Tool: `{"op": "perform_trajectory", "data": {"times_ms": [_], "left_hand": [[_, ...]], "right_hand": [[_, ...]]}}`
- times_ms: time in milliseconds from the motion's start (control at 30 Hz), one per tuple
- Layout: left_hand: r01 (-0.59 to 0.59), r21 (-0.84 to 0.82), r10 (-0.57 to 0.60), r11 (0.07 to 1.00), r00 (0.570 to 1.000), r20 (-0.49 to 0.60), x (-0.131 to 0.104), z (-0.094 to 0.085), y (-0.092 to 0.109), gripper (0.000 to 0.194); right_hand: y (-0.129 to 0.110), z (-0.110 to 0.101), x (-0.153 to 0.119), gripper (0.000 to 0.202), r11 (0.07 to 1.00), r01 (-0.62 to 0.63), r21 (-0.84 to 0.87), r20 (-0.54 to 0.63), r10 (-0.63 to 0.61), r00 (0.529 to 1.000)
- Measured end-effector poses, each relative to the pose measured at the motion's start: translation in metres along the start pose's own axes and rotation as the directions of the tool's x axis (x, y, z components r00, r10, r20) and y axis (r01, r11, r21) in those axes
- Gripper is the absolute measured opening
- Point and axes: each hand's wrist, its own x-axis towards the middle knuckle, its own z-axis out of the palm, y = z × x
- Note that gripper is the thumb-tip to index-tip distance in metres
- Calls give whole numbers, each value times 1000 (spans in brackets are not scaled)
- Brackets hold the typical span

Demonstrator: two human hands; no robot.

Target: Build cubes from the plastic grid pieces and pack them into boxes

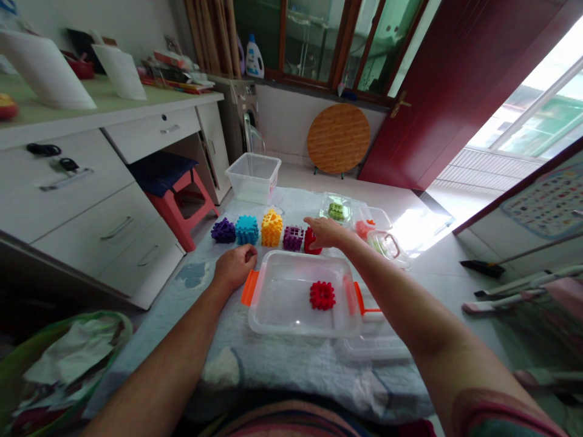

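My right hand [328,233] reaches past the clear plastic box [282,325], fingers and thumb around a red stack of interlocking blocks [311,241] standing on the cloth. One loose red block [322,295] lies inside the box. My left hand [235,267] rests on the cloth by the box's left orange handle [249,287], its fingers curled in and no object showing in them. In a row behind the box stand dark purple blocks [223,231], blue blocks [246,230], yellow blocks [272,229] and violet blocks [293,238], left of the red stack.
A tall clear bin [253,176] stands at the table's far left corner. Far right are a clear container with green blocks [336,211] and a lidded container with a handle [387,247]. A clear lid [376,348] lies right of the box. A red stool [180,200] is at left.
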Motion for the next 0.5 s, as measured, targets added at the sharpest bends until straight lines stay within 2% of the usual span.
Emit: {"op": "perform_trajectory", "data": {"times_ms": [333, 500], "left_hand": [[-4, -11, 4, 1000, 1000, 4, 1, 1, -1, 26], [-19, -16, 19, 1000, 1000, 1, 0, 0, -1, 24]], "right_hand": [[6, 1, -6, 73, 998, -1, 69, -68, 5, 998], [10, -15, -20, 72, 986, 25, 166, -126, -4, 992]]}}
